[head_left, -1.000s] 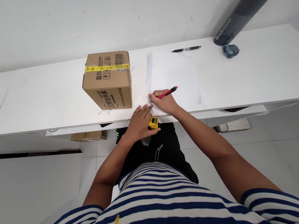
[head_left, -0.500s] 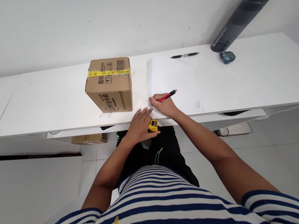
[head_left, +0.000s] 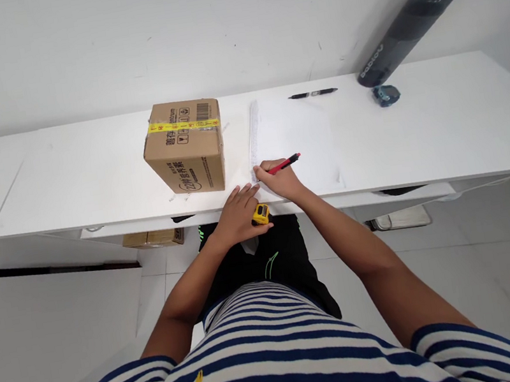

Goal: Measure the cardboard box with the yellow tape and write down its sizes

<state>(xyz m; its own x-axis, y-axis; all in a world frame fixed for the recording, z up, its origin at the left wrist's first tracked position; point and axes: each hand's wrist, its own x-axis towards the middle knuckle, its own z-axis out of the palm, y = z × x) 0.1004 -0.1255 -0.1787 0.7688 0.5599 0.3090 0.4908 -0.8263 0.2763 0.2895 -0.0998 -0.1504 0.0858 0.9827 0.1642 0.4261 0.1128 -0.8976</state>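
A red pen point(head_left: 285, 163) rests tip-down on white paper point(head_left: 298, 139) at the table point(head_left: 420, 132) edge, pinched in the right hand point(head_left: 281, 180); the left hand point(head_left: 238, 213) grips a yellow tape measure point(head_left: 261, 214) beside a cardboard box point(head_left: 185, 147).

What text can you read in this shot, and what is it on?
Cardboard box, front face: "22", followed by Chinese characters too blurred to quote.
Box top: a barcode and handling symbols; the print there and on the yellow tape is unreadable.
Dark tube: white lettering, too blurred to quote.
Paper: no legible writing.
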